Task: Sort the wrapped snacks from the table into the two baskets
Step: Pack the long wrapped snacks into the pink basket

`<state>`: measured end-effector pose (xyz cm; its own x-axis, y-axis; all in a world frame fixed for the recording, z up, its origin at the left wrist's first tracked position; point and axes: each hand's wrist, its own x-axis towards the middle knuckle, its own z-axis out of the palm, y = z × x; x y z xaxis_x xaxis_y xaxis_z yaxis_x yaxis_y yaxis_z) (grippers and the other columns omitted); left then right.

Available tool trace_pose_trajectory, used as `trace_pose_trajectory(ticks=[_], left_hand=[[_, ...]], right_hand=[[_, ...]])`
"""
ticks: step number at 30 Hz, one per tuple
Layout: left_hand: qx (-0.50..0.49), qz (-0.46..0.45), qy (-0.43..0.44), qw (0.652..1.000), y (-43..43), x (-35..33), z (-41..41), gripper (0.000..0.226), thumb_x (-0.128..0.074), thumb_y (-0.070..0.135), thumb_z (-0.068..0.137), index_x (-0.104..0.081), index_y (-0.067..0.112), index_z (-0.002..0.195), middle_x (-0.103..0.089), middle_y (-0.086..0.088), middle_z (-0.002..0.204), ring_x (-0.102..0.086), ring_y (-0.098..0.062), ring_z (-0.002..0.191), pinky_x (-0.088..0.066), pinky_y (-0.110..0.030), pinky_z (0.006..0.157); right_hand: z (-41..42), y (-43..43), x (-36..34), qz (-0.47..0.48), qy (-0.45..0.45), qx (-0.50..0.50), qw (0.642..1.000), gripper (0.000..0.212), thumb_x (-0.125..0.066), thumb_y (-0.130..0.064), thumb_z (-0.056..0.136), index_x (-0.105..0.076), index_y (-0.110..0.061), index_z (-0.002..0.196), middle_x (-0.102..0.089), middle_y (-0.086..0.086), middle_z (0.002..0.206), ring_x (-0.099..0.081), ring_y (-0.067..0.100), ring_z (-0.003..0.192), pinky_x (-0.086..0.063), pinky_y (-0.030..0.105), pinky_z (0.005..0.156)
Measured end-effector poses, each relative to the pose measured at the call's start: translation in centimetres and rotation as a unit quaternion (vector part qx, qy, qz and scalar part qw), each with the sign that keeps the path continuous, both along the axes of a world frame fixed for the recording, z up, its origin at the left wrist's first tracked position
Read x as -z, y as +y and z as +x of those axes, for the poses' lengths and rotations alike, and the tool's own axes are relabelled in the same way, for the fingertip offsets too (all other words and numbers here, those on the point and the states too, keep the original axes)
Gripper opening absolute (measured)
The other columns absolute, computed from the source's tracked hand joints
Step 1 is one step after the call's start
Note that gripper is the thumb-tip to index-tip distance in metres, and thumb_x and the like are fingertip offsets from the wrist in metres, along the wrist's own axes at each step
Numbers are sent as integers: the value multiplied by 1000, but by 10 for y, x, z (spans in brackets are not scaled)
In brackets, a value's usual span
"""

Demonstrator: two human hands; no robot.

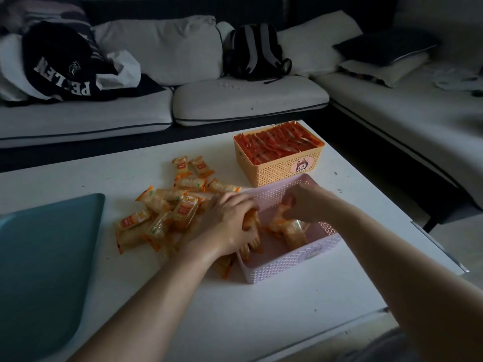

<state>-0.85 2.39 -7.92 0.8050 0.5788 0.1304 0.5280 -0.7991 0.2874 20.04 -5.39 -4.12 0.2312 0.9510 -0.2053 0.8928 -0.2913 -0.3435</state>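
Note:
A pile of orange-wrapped cracker snacks (167, 205) lies on the white table (235, 309), left of a pink lattice basket (292, 262). That basket holds a few of the same snacks (295, 231). Behind it stands an orange basket (279, 171) filled with red wrapped snacks (277, 145). My left hand (230, 223) is over the pink basket's left rim, shut on an orange-wrapped snack (252, 237) that points down into the basket. My right hand (305, 202) is inside the pink basket, its fingers closed on another snack (281, 218).
A teal tray (39, 270) lies at the table's left edge. A white sofa (235, 100) runs behind and to the right of the table, with a dark garment (65, 69), a backpack (256, 53) and cushions on it.

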Motion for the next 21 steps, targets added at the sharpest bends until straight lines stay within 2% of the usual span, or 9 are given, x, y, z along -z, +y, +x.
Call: trace_pose_trajectory(ticks=[2, 3, 7, 11, 12, 14, 17, 19, 21], left_hand=[[1, -1, -5, 1000, -1, -1, 0, 51, -61, 42, 82, -56, 36, 132, -44, 16, 150, -30, -12, 140, -26, -41, 116], [1, 0, -6, 1000, -1, -2, 0, 50, -63, 42, 83, -56, 36, 132, -43, 16, 151, -30, -13, 140, -27, -40, 116], [-14, -16, 14, 1000, -2, -8, -2, 52, -65, 42, 84, -56, 37, 135, -34, 11, 155, -23, -17, 141, -31, -44, 115], [-54, -70, 19, 996, -2, -8, -7, 48, -66, 47, 84, -56, 47, 131, -24, 6, 155, -17, -24, 143, -32, -49, 115], [-59, -90, 14, 994, -1, -7, -8, 46, -67, 47, 85, -56, 49, 129, -23, 6, 156, -16, -25, 144, -31, -50, 116], [-63, -122, -3, 991, 2, -5, -10, 39, -62, 45, 92, -57, 51, 130, -23, 4, 160, -16, -27, 146, -29, -53, 117], [-67, -145, -41, 986, 6, -5, -13, 38, -56, 31, 99, -61, 43, 135, -28, -1, 162, -22, -28, 148, -22, -46, 122], [-75, -151, -66, 983, 3, -11, -16, 41, -53, 19, 99, -64, 40, 133, -32, 1, 160, -24, -23, 148, -19, -38, 123], [-62, -131, -94, 985, -2, -15, -20, 38, -54, 21, 98, -67, 38, 129, -37, 4, 157, -27, -19, 145, -20, -34, 122]], right_hand=[[4, -8, 0, -105, -30, -57, 992, 41, -78, -24, 85, -68, -17, 124, -69, -3, 122, -68, 16, 100, -55, 24, 80], [4, -11, 0, -123, -48, -73, 989, 42, -79, -24, 84, -68, -18, 125, -70, -3, 123, -66, 15, 100, -53, 22, 81], [10, -15, -4, -96, -16, -64, 993, 34, -81, -26, 81, -73, -15, 112, -71, -5, 109, -65, 12, 91, -56, 26, 81], [-4, -21, -22, -33, 130, -25, 991, 18, -78, -22, 86, -71, -7, 79, -74, 1, 68, -72, 13, 60, -56, 24, 56], [-14, -21, -23, -44, 146, -21, 988, 18, -77, -24, 86, -72, -7, 80, -75, 2, 68, -74, 13, 60, -59, 26, 58], [-37, -19, -18, -56, 80, -54, 994, 22, -76, -33, 86, -74, -12, 85, -76, 0, 73, -74, 11, 62, -60, 23, 61], [-69, -20, -8, -80, -12, -136, 987, 46, -70, -57, 83, -76, -14, 99, -76, 1, 88, -73, 17, 76, -62, 30, 75], [-75, -22, -5, -119, 30, -145, 982, 56, -62, -63, 85, -75, -14, 108, -76, 2, 98, -72, 19, 85, -59, 35, 84], [-73, -24, -8, -148, 110, -124, 975, 45, -61, -51, 92, -73, -14, 115, -75, 2, 105, -70, 17, 93, -56, 35, 91]])
